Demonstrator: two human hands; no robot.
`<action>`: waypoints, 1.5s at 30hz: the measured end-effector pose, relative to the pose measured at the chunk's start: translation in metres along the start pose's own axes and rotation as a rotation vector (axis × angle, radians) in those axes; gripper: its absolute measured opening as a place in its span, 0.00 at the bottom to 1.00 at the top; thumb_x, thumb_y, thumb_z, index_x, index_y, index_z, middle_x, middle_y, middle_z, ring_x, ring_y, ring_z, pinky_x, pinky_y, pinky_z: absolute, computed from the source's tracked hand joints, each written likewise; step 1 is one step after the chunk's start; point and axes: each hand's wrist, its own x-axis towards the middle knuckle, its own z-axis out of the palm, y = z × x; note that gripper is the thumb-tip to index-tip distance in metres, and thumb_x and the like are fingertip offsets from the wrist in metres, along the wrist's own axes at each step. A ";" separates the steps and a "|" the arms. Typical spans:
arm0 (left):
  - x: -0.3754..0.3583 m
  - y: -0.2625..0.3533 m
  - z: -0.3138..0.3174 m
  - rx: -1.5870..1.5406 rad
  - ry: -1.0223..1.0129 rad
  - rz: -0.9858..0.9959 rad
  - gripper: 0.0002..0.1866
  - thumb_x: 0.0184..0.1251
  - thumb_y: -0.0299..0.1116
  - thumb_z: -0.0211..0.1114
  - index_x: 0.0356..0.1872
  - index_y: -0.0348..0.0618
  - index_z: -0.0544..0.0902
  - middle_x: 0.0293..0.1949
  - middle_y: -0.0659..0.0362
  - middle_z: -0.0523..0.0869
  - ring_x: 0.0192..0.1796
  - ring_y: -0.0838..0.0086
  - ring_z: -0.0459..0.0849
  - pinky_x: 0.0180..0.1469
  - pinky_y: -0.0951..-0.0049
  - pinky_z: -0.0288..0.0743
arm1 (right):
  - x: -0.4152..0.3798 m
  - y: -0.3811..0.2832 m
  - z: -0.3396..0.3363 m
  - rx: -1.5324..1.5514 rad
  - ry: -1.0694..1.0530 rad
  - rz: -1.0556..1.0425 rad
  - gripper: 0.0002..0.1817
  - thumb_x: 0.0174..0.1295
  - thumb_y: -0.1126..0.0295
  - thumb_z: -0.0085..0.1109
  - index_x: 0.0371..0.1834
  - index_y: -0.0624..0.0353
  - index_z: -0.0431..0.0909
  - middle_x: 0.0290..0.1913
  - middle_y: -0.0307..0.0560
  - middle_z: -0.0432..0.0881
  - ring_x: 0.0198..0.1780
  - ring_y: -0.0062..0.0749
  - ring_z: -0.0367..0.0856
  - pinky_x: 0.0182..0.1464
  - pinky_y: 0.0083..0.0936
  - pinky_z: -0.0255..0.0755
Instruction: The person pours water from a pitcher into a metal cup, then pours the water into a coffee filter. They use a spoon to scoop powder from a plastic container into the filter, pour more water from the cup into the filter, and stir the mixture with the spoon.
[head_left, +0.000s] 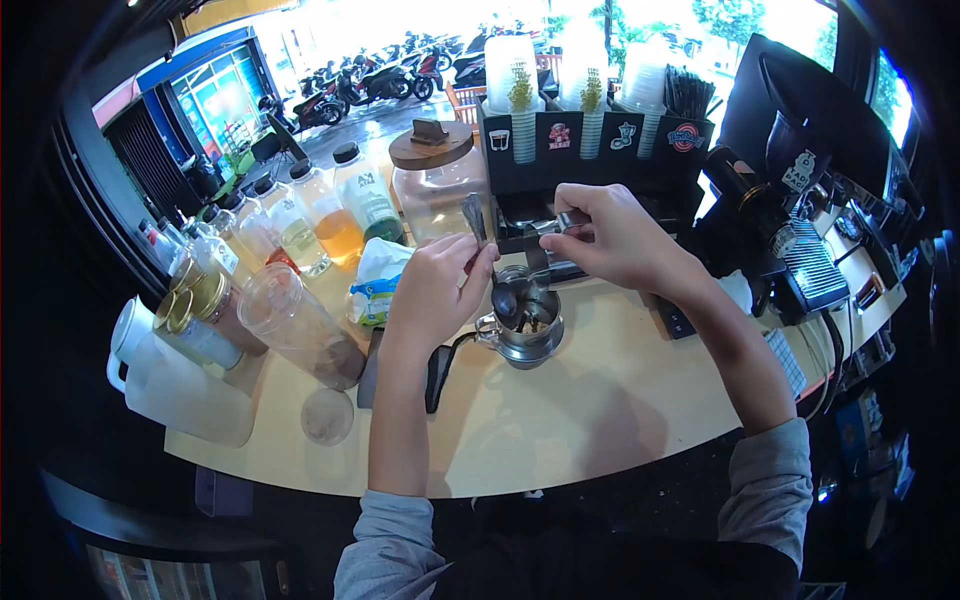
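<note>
A metal cup stands on the light wooden counter, with dark bits visible inside it. My left hand is closed on a metal spoon, its handle sticking up above my fingers and its bowl low over the cup. On the right, my right hand pinches the end of a small metal utensil, held above and right of the cup. The far end of that utensil is hard to make out near the cup's rim.
Left of my hands stand a clear jar, a white jug, a tissue pack and several bottles. A big lidded glass jar and a black cup holder stand behind. Coffee equipment is at right.
</note>
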 end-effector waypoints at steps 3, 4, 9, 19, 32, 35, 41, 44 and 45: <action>0.000 0.001 0.000 -0.001 -0.001 -0.009 0.12 0.63 0.31 0.59 0.23 0.32 0.77 0.22 0.48 0.78 0.27 0.54 0.77 0.33 0.60 0.70 | -0.003 0.002 -0.004 -0.012 0.004 0.013 0.13 0.52 0.72 0.64 0.26 0.69 0.69 0.15 0.52 0.70 0.18 0.32 0.63 0.24 0.30 0.64; 0.000 0.001 -0.001 0.005 -0.003 -0.007 0.12 0.63 0.31 0.59 0.23 0.32 0.77 0.22 0.48 0.78 0.27 0.54 0.77 0.33 0.60 0.70 | -0.005 0.002 -0.006 -0.012 0.005 0.013 0.13 0.52 0.72 0.64 0.26 0.69 0.69 0.15 0.52 0.70 0.18 0.32 0.63 0.24 0.30 0.64; 0.000 0.000 0.000 0.011 -0.003 -0.004 0.13 0.64 0.31 0.59 0.23 0.32 0.77 0.22 0.48 0.78 0.27 0.54 0.78 0.33 0.61 0.70 | -0.014 -0.009 -0.016 -0.036 -0.072 0.133 0.18 0.56 0.72 0.64 0.23 0.67 0.61 0.18 0.44 0.64 0.26 0.15 0.63 0.29 0.22 0.68; 0.000 0.002 0.002 -0.009 -0.027 -0.036 0.12 0.64 0.32 0.60 0.26 0.32 0.79 0.24 0.48 0.80 0.30 0.55 0.79 0.34 0.61 0.71 | -0.027 -0.026 -0.020 -0.012 -0.121 0.094 0.19 0.54 0.72 0.66 0.23 0.67 0.62 0.18 0.42 0.61 0.24 0.18 0.58 0.24 0.23 0.61; 0.000 0.003 0.001 0.004 -0.036 -0.054 0.12 0.65 0.32 0.59 0.26 0.32 0.79 0.23 0.48 0.78 0.29 0.55 0.78 0.32 0.61 0.69 | -0.028 -0.030 -0.015 0.004 -0.090 -0.032 0.18 0.54 0.71 0.67 0.25 0.66 0.64 0.17 0.44 0.61 0.22 0.23 0.57 0.23 0.23 0.60; 0.000 0.003 0.000 0.008 -0.042 -0.052 0.11 0.65 0.32 0.59 0.27 0.32 0.79 0.23 0.48 0.78 0.29 0.54 0.78 0.33 0.61 0.69 | -0.030 -0.028 -0.017 -0.023 -0.085 -0.030 0.18 0.54 0.71 0.67 0.25 0.66 0.64 0.17 0.45 0.62 0.22 0.22 0.58 0.23 0.23 0.60; 0.000 0.003 0.002 -0.030 -0.011 -0.019 0.11 0.64 0.31 0.60 0.27 0.32 0.79 0.24 0.47 0.79 0.29 0.54 0.78 0.33 0.61 0.70 | -0.038 -0.014 -0.015 0.019 -0.014 0.017 0.17 0.56 0.71 0.66 0.25 0.65 0.64 0.17 0.41 0.65 0.23 0.16 0.60 0.23 0.21 0.60; 0.000 0.001 0.002 -0.037 -0.003 0.001 0.11 0.64 0.31 0.60 0.26 0.32 0.78 0.24 0.48 0.79 0.29 0.54 0.78 0.33 0.61 0.70 | -0.047 0.006 -0.007 0.127 0.086 0.144 0.16 0.57 0.72 0.65 0.25 0.65 0.64 0.18 0.39 0.67 0.25 0.15 0.63 0.25 0.21 0.62; 0.000 0.001 0.000 -0.034 0.000 0.000 0.11 0.64 0.31 0.60 0.26 0.32 0.78 0.24 0.48 0.79 0.29 0.54 0.78 0.33 0.61 0.70 | -0.051 0.014 -0.004 0.196 0.137 0.273 0.15 0.57 0.72 0.64 0.25 0.65 0.65 0.18 0.41 0.67 0.26 0.15 0.66 0.26 0.22 0.65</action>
